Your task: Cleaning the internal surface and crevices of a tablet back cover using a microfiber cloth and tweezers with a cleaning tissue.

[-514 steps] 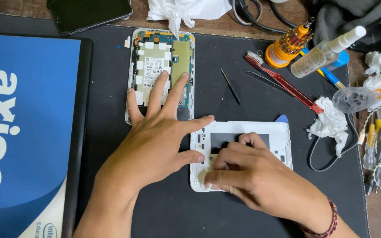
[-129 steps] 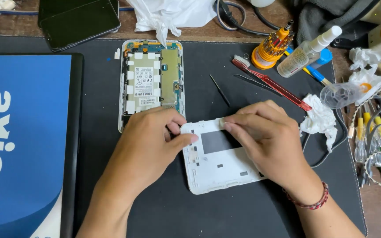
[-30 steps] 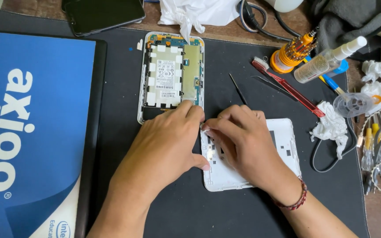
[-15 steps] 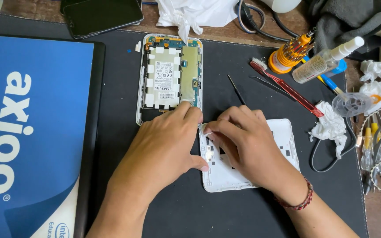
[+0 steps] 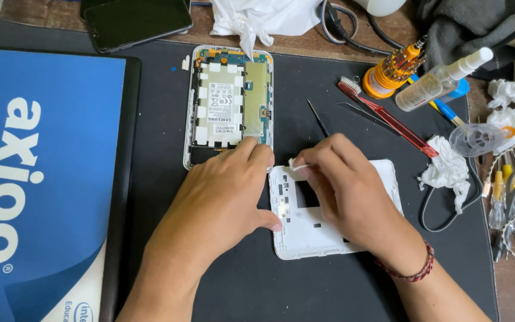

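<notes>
Cleaning is the step, I think. My left hand (image 5: 222, 197) presses flat on the white cover (image 5: 323, 232) mid-mat (image 5: 329, 286), near the front edge. My right hand (image 5: 347, 191) pinches a small wad (image 5: 297, 165) at its back corner. Next, gentle rubbing.

white back cover (image 5: 323, 229) | inner side up | flat on mat

Matt white plastic back cover (image 5: 314, 235), black rubbery mat (image 5: 329, 286)
</notes>
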